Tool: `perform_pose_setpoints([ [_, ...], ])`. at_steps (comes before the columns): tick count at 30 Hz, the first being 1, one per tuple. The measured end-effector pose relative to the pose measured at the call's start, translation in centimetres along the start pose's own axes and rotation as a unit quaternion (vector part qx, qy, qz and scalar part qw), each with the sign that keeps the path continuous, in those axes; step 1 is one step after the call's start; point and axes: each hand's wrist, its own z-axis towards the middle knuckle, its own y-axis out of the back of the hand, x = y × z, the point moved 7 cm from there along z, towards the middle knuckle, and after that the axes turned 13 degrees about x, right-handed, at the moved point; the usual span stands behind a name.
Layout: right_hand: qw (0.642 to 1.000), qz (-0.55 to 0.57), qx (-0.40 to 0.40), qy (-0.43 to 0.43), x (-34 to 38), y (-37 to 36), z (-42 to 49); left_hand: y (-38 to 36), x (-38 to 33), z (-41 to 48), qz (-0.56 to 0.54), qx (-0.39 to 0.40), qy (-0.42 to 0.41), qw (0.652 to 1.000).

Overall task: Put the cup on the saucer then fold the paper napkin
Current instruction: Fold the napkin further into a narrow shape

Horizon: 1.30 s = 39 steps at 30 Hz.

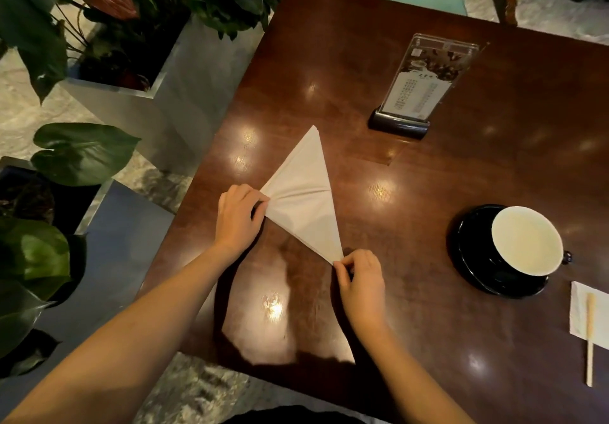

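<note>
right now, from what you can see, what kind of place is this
Most likely a café or tea house: a printed menu card in a clear stand sits on the dark wooden table, a cup rests on a black saucer, and potted plants line the side.

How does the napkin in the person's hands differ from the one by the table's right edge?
The held napkin is folded into a triangle; the side napkin lies flat and looks square-cornered, partly out of frame. The held napkin is pinched at two corners by the left hand and right hand; the side napkin is untouched, with a wooden stick across it. Both are pale paper on the dark table.
</note>
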Motion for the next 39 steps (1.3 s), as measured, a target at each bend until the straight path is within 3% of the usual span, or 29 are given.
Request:
perform_pose_setpoints([
  [4, 0.994, 0.005, 0.045, -0.103, 0.0, -0.1, 1.0, -0.1, 0.1, 0.0, -0.011, -0.003, 0.010, 1.000],
  [9, 0.982, -0.051, 0.126, -0.132, 0.2, -0.7, 1.2, -0.2, 0.2, 0.1, -0.019, 0.008, 0.020, 1.000],
  [12, 0.982, -0.072, 0.138, -0.106, 1.0, -0.9, 0.8, -0.1, 0.1, 0.1, -0.021, 0.008, 0.012, 1.000],
  [19, 0.992, 0.089, 0.088, -0.028, 1.5, 0.9, -0.8, -0.3, 0.7, 0.2, -0.047, 0.011, 0.028, 0.998],
  [22, 0.993, 0.076, 0.088, 0.033, 2.1, 1.1, -1.4, -0.3, 0.8, 0.2, -0.050, 0.017, 0.024, 0.998],
  [31, 0.984, 0.060, 0.146, 0.084, 4.1, 2.4, -1.3, -0.2, 0.5, -0.4, 0.014, 0.045, -0.061, 0.997],
  [39, 0.979, 0.019, 0.009, 0.202, 11.3, 9.5, 6.8, 0.3, 0.8, -0.4, 0.040, 0.063, -0.123, 0.990],
])
